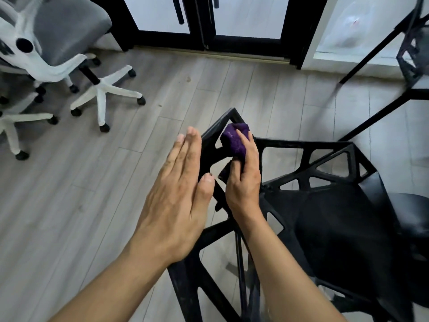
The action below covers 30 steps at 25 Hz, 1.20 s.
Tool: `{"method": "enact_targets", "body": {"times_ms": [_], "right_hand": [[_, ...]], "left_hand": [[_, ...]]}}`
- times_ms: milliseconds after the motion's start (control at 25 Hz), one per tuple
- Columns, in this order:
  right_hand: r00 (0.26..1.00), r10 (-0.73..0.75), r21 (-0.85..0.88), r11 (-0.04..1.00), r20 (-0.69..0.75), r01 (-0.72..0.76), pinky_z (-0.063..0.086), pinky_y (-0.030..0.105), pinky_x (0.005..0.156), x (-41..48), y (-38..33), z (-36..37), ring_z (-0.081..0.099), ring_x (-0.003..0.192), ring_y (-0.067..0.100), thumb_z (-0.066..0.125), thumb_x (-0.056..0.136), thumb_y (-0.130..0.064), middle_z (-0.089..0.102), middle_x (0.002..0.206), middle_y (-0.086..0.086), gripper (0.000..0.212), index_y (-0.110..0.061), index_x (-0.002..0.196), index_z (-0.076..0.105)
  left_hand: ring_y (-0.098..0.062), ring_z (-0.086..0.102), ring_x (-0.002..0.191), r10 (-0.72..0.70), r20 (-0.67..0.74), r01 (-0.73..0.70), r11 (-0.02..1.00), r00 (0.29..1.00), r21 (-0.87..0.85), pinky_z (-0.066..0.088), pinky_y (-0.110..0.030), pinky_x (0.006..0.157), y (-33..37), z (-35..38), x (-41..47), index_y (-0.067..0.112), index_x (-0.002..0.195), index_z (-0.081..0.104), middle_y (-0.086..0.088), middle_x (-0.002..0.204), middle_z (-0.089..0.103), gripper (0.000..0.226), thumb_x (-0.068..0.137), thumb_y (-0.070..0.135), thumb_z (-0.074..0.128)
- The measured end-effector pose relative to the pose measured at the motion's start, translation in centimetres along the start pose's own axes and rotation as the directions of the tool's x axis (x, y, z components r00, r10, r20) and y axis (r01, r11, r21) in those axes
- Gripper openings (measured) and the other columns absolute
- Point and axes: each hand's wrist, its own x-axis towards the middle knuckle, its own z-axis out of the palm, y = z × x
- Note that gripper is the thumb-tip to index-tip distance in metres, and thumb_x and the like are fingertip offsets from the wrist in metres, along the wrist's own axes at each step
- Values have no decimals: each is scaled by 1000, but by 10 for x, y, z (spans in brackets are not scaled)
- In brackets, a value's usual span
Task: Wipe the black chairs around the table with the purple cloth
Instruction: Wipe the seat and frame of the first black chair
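So I'm scrubbing the chair (329,205) frame's 12 o'clock corner, right hand (243,180) gripping the cloth (233,141), left hand (178,196) flat-open, probably steadying it.

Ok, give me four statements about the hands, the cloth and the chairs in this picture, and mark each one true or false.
1. The right hand grips the purple cloth against the frame of the black chair. True.
2. The left hand holds a second cloth. False: its fingers are straight and it holds nothing.
3. The black chair has a solid, closed backrest. False: the backrest is an open framework with angular gaps.
4. A white office chair with grey padding stands on the floor at the left. True.
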Motion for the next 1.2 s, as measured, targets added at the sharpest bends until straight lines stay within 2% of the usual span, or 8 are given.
{"method": "enact_targets", "body": {"times_ms": [280,400,600,760,840,920,1080,1200], "right_hand": [[984,64,147,988,-166,-40,49,49,104,-3,3,12,47,138,23,39,97,-5,45,153,-7,58,-33,146,48],[924,224,273,952,-311,-139,58,26,82,8,-4,9,58,123,21,39,101,-6,54,143,-2,51,-30,146,50],[893,387,203,916,-230,-345,36,40,117,45,0,11,45,138,9,39,100,-17,48,150,-7,50,-34,146,50],[985,142,199,973,-96,-121,36,38,118,14,-38,14,37,146,20,42,100,-11,39,159,-1,54,-35,148,47],[998,-56,171,984,34,49,32,27,118,-4,-58,16,28,150,11,44,100,2,32,162,4,55,-21,149,48],[983,-151,157,978,103,134,34,34,119,-17,-71,17,23,151,7,44,99,7,26,164,5,55,-15,149,48],[999,-36,105,994,-27,38,37,11,104,12,-37,8,32,139,-10,43,98,3,29,162,4,59,-22,152,44],[990,126,29,992,-58,-125,35,18,113,36,14,-11,33,142,0,40,98,-2,35,158,0,60,-30,152,42]], "left_hand": [[1,-9,154,0,4,0,1000,1000,-6,2,-27,126,0,2,-5,22,162,-2,13,170,-6,65,103,42,15],[1,-10,154,-5,9,5,1000,1000,17,2,-27,127,-1,1,-7,22,162,-3,14,170,-7,66,102,43,14],[3,-11,153,-11,1,11,1000,1000,22,0,-25,126,1,1,-7,22,162,-3,13,170,-7,66,102,44,15],[2,-10,153,-15,11,15,1000,1000,2,2,-27,127,1,2,-6,21,163,0,11,170,-5,68,101,45,16],[4,-8,153,-30,-3,30,1000,1000,-7,2,-26,127,0,2,-6,20,162,2,10,170,-2,69,100,47,16],[5,-7,153,-47,-9,46,999,999,-24,1,-24,126,0,2,-7,21,162,2,10,170,-1,69,99,47,16],[3,-10,153,-26,20,25,998,999,51,-2,-21,124,2,0,-8,23,162,-3,13,170,-7,68,101,47,15],[0,-12,154,-6,22,3,989,1000,145,-3,-22,125,3,1,-8,21,162,-3,11,170,-8,68,102,47,15]]}}
